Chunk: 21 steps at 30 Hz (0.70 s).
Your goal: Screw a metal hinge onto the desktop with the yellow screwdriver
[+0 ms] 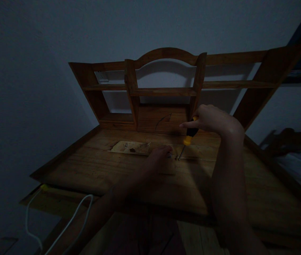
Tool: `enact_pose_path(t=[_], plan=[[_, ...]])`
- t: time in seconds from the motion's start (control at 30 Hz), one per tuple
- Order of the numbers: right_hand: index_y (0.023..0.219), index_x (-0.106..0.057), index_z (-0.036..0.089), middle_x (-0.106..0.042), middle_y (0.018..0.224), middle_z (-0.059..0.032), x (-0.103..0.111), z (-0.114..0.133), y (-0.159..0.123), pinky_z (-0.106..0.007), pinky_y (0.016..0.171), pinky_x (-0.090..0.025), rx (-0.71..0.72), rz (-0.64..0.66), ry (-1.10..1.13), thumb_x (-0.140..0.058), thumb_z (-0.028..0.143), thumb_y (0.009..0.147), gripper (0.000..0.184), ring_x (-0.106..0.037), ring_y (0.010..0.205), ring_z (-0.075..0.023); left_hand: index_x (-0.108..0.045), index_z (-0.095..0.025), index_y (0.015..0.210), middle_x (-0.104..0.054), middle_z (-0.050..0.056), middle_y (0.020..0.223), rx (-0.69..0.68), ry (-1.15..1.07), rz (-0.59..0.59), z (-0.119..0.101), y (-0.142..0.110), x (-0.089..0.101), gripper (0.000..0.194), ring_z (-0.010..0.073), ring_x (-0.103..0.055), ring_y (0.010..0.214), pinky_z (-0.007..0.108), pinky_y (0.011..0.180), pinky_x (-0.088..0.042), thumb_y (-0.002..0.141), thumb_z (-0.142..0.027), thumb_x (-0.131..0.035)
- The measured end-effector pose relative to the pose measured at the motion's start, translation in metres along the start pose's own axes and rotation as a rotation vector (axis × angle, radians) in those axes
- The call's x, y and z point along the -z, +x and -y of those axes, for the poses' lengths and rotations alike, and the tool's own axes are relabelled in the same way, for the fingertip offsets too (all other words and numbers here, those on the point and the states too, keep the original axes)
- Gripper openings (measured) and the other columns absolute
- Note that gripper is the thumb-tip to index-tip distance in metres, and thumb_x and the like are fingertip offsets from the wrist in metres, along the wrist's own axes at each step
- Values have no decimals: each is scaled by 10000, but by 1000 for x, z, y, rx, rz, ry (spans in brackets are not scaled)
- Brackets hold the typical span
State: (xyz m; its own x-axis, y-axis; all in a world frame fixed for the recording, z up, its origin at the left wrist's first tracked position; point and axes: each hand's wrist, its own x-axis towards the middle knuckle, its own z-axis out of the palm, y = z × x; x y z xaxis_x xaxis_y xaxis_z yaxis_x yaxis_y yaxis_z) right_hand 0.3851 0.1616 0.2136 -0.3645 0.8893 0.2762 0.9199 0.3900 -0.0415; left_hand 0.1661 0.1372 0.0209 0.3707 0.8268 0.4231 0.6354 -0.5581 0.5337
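My right hand (210, 120) is closed around the black and yellow handle of a screwdriver (190, 136), held almost upright. Its thin shaft points down to a spot on the wooden desk top (113, 173) by my left fingertips. My left hand (161, 156) rests on the desk with its fingers curled and pinched at the screwdriver's tip; what they hold is too small and dark to make out. A pale, worn rectangular patch (131, 147) lies in the desk top just left of that hand.
A wooden hutch (166, 92) with shelves and an arched top stands at the back of the desk against a plain wall. A white cable (68, 223) loops at the lower left. At the right edge are a bed or bedding (299, 166) and dark furniture. The room is dim.
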Motion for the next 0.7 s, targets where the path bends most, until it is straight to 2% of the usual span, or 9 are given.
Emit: enact_pose_path(t=[0.13, 0.33, 0.43, 0.53, 0.63, 0.7], plan=[[643, -596, 173, -637, 701, -98, 1, 0, -1, -334, 535, -330, 2, 7, -8, -691, 707, 791, 562, -553, 580, -204, -637, -137, 1075, -669, 94, 1053, 1, 51, 38, -2, -1, 0, 225, 219, -616, 951, 329, 850, -470, 972, -169, -440], [682, -623, 169, -638, 723, -95, 4, 0, -5, -329, 545, -313, -5, -22, 2, -691, 715, 789, 560, -566, 618, -205, -640, -142, 1145, -651, 111, 1135, -47, 172, 123, 0, 0, -2, 255, 233, -612, 993, 353, 871, -476, 975, -167, -452], [689, -635, 169, -637, 719, -95, 6, -1, -8, -332, 554, -316, -1, -33, 16, -696, 718, 785, 560, -574, 634, -213, -666, -156, 1142, -670, 84, 1106, -60, 136, 169, 4, 7, 3, 247, 213, -620, 985, 323, 858, -474, 974, -180, -486], [678, -635, 177, -619, 680, -77, 9, 1, -12, -331, 553, -313, -3, -48, 41, -717, 702, 775, 540, -571, 636, -219, -686, -153, 1086, -682, 45, 1074, -161, 73, 176, 16, 21, 11, 191, 191, -613, 1025, 294, 916, -451, 928, -154, -580], [686, -629, 182, -603, 659, -54, 16, 8, -19, -327, 563, -304, 55, -148, 81, -718, 640, 816, 484, -564, 639, -208, -710, -149, 1021, -683, 41, 1043, -246, 0, 195, 37, 34, 12, 168, 180, -611, 1010, 280, 919, -440, 874, -230, -709], [735, -634, 176, -622, 714, -55, 21, 14, -24, -322, 586, -317, 109, -295, 105, -705, 578, 861, 427, -573, 672, -204, -725, -167, 993, -680, 43, 1023, -293, -61, 188, 51, 39, 7, 219, 177, -605, 999, 282, 905, -435, 848, -328, -757]])
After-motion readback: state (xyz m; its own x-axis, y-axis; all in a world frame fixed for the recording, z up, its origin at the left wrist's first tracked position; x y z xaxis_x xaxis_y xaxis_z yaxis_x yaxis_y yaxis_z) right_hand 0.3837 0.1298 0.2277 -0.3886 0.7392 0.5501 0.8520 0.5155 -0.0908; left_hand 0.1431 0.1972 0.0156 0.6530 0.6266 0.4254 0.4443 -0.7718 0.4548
